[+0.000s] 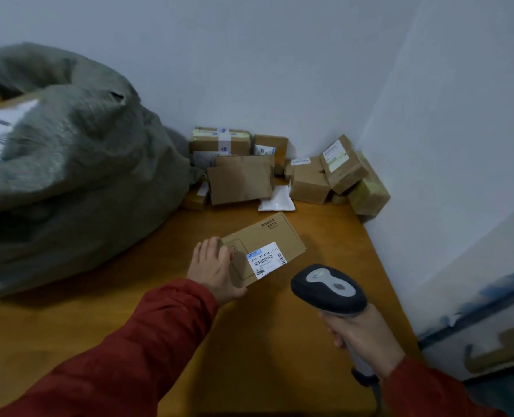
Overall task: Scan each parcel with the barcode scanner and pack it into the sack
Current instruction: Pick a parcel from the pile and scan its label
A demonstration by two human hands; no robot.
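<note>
Sack [69, 164] holds a labelled parcel [0, 127]

A small parcel-sorting room is being shown. An orange-brown wooden table [280, 341] is being hemmed at its far right corner by bare white walls [280, 55]. Brown cardboard parcels with white shipping labels [239, 183] are being kept heaped at that corner of the table, and a grey-green woven sack [78, 176] is being propped on the table's left side. A grey-and-black handheld barcode scanner [328, 288] is being held over the table's near right part, near a flat brown cardboard box with a barcode label [280, 236] at the table's middle.
</note>
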